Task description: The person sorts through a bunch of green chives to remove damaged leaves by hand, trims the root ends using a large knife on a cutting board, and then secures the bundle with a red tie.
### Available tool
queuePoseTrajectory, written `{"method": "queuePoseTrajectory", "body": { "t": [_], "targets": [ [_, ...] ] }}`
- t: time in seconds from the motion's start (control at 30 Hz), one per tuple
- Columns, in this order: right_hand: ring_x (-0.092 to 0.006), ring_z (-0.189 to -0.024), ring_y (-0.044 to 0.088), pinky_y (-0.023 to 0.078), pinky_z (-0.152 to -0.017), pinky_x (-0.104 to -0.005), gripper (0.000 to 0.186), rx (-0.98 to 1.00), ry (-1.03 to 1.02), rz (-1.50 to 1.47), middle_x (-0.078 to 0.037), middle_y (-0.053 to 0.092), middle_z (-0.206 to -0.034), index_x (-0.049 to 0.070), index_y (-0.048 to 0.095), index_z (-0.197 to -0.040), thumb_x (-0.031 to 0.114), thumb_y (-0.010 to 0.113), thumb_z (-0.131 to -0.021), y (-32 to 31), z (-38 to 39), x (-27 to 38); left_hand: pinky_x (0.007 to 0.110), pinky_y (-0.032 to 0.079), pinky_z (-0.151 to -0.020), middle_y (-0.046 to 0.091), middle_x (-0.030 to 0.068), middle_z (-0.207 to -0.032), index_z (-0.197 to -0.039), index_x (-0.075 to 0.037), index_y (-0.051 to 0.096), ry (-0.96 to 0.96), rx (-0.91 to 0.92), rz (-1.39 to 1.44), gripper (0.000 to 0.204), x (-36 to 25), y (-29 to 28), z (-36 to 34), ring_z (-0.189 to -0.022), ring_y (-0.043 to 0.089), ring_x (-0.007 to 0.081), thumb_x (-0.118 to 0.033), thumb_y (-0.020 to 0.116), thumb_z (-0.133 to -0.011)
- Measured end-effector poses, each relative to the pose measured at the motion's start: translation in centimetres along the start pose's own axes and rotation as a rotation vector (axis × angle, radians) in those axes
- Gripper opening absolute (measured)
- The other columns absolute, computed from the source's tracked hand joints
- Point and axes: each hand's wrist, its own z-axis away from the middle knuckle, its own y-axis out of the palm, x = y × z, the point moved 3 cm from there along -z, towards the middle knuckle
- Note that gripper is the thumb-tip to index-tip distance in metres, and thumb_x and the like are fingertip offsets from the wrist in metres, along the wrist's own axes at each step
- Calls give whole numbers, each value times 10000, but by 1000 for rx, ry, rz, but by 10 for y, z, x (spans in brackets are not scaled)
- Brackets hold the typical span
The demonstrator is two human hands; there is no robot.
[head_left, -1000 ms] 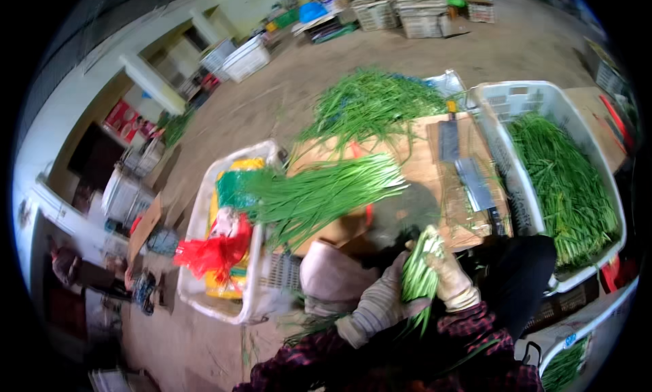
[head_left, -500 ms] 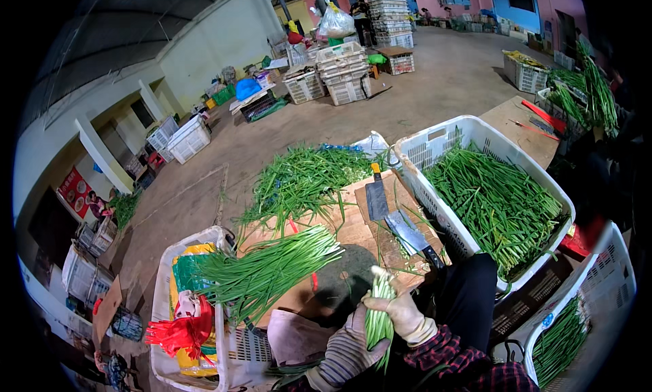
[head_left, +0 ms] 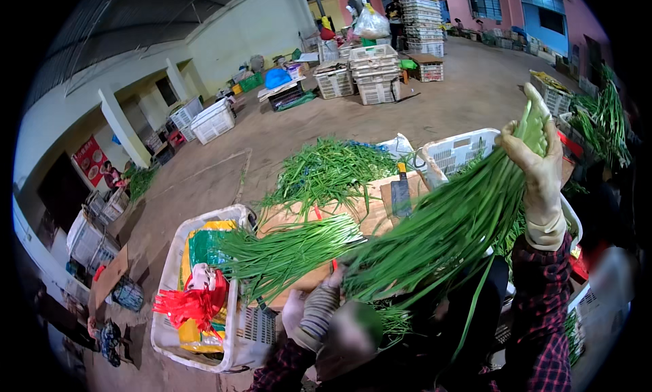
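A large bunch of garlic chives (head_left: 448, 219) is raised at the right, its pale stem ends up in my gloved right hand (head_left: 533, 144). The fingers are closed round the stems, and the long leaves hang down to the left. My left hand (head_left: 320, 312), in a glove with a striped cuff, is low in the middle near the leaf tips; its fingers are partly hidden. Another bunch of chives (head_left: 299, 249) lies on the wooden board (head_left: 278, 219), white ends to the right. Behind the raised bunch, a cleaver (head_left: 401, 196) with a yellow handle shows on the board.
A white crate (head_left: 234, 338) at left holds red ties (head_left: 187, 304) and yellow and green packaging. Loose greens (head_left: 333, 171) are heaped beyond the board. Another white crate (head_left: 462, 151) stands at right, partly covered by the leaves. Stacked crates (head_left: 377, 76) stand farther back.
My right hand has risen up and to the right, lifting the bunch from my lap. My left hand has moved left, off the stems. The view has shifted slightly.
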Motion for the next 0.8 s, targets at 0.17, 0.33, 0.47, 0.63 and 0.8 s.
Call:
{"method": "queuePoseTrajectory", "body": {
  "t": [0.17,0.33,0.47,0.63,0.8],
  "targets": [
    [-43,-762,559,471,-717,-179,756,304,-335,255,28,570,-830,104,404,-1461,-47,637,-758,110,18,4,489,346,-1051,405,280,-1321,-1450,73,130,381,-565,463,1133,-106,-32,3,-1237,436,385,-254,863,-650],
    [-109,-756,608,515,-715,-262,620,466,-244,-219,-45,656,-917,108,453,-1382,56,665,-802,197,30,6,565,203,-1138,208,332,-1489,-1464,107,92,529,-1132,-117,1164,-158,-61,-23,-1390,234,472,-379,798,-677],
    [-188,-973,657,509,-922,-320,424,332,343,-583,-94,665,-1055,45,576,-1157,1,725,-763,240,31,-62,638,194,-1103,344,268,-1444,-1448,19,294,472,-1383,-496,904,-107,-119,-50,-1352,333,434,-382,687,-740],
    [-247,-1185,576,388,-1104,-407,570,390,-289,-59,-123,619,-1190,50,527,-1250,-196,621,-744,246,100,-207,616,254,-1078,541,92,-1253,-1395,-142,438,376,-849,-879,793,-56,-140,-68,-1190,510,278,-233,730,-664],
    [-196,-1115,571,438,-1004,-365,497,-132,1092,-1027,-37,606,-1200,148,519,-1298,29,664,-838,258,218,-366,634,220,-1086,475,80,-1362,-1451,-223,358,243,-366,-898,853,80,-59,-142,-1254,457,282,-233,719,-678]
  ]
}}
